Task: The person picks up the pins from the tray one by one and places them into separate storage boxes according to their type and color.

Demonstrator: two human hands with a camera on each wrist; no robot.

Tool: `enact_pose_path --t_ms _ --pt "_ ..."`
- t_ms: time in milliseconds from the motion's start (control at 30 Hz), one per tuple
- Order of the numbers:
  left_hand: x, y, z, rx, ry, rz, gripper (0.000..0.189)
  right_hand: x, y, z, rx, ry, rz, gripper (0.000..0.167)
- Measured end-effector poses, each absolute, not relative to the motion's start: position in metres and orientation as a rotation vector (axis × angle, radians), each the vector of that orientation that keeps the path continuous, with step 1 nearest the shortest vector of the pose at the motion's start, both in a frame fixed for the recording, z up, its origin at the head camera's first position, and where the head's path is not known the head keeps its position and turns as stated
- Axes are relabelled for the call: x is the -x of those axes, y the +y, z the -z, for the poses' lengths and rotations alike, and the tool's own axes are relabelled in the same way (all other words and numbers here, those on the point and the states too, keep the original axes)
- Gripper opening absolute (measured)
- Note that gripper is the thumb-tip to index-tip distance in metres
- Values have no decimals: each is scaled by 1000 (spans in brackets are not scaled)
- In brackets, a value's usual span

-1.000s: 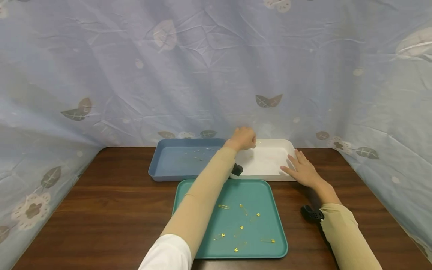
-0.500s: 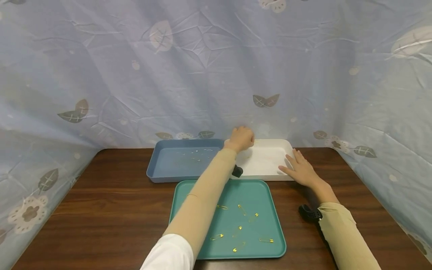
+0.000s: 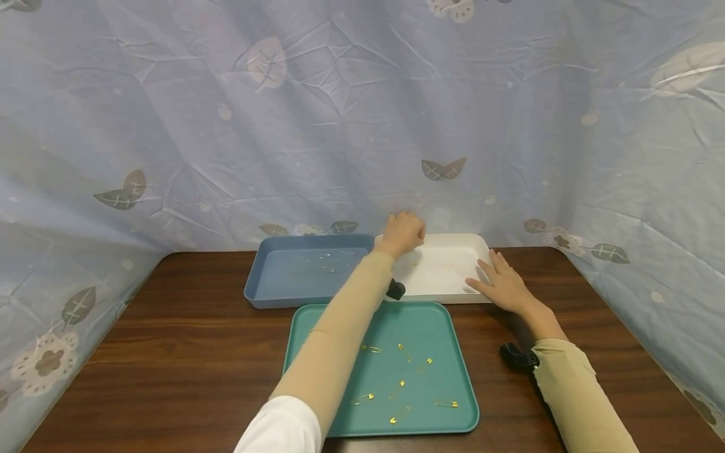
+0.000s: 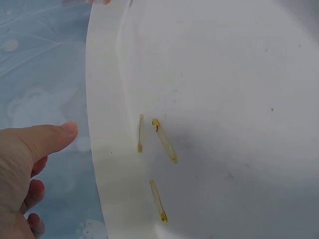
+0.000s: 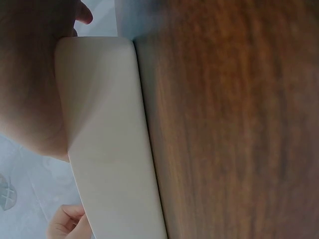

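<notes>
My left hand hovers over the far left part of the white tray. In the left wrist view its thumb is straight and the other fingers are loosely bent, with nothing visible between them. Three gold safety pins lie in the tray along the far wall, one of them a pin beside the left hand. My right hand rests with spread fingers on the right rim of the white tray. It covers part of that rim in the right wrist view.
Left of the white tray stands a blue tray with several silver safety pins. In front, a teal tray bears several gold safety pins; my left forearm crosses over it. A patterned curtain hangs behind the wooden table.
The head view has shifted slightly. Both hands have stayed almost in place, the left over the white tray and the right on its rim.
</notes>
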State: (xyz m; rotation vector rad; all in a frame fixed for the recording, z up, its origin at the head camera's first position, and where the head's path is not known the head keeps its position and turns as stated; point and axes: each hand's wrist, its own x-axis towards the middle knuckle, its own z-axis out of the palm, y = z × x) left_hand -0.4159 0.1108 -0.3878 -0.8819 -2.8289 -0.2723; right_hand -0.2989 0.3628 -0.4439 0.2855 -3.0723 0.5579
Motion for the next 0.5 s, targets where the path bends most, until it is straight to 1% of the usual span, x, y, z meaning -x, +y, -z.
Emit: enact_pose_path --t_ms 500 --pt "397 92 375 916 -2812 292 8 296 360 440 -290 -3078 -559 80"
